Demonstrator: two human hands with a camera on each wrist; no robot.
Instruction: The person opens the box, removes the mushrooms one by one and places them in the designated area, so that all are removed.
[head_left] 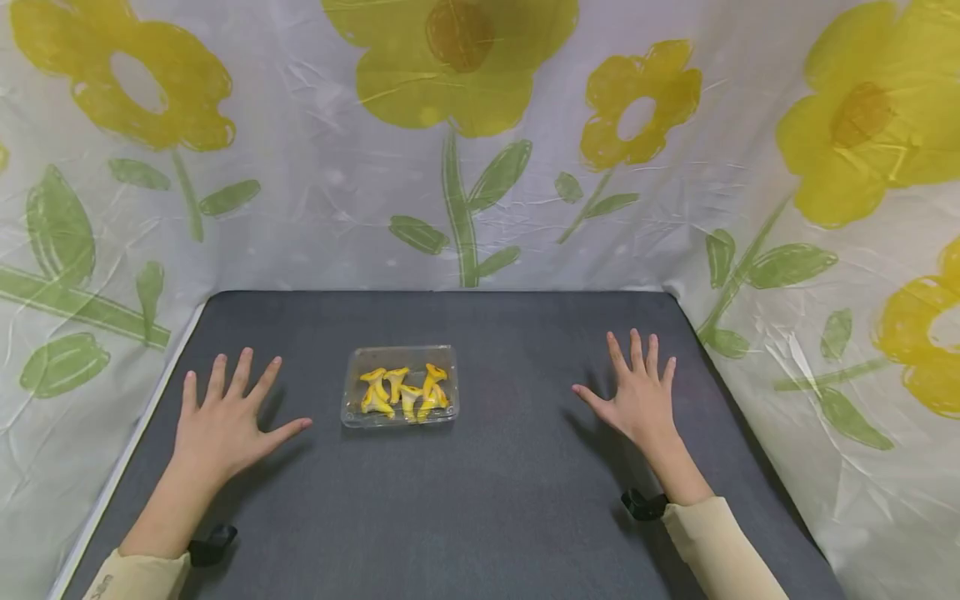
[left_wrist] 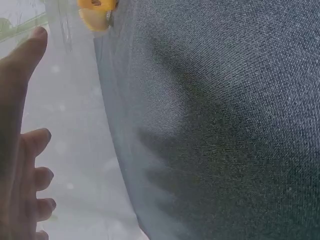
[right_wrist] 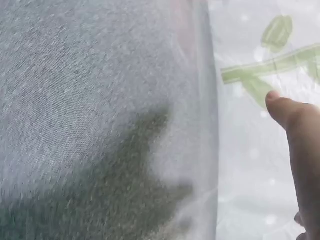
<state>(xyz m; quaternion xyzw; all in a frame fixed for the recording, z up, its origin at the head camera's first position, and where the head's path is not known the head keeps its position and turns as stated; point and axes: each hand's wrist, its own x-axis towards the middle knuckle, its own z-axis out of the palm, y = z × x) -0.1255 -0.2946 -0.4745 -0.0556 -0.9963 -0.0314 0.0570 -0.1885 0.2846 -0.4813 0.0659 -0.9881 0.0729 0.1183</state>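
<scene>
Clear tray point(head_left: 352, 392) (mushrooms point(head_left: 403, 392) inside) lies long side left-to-right between left hand point(head_left: 221, 425) and right hand point(head_left: 637, 396), fingers spread.

Tray point(head_left: 352, 392) with mushrooms point(head_left: 403, 390) mid-frame on table point(head_left: 495, 500); my left hand point(head_left: 221, 425) lower left, right hand point(head_left: 641, 400) right of centre.

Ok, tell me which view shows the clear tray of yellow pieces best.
The head view: the whole clear tray with its yellow pieces lies between both open hands. The left wrist view catches only a yellow scrap at its top edge; the right wrist view shows none of it.
</scene>
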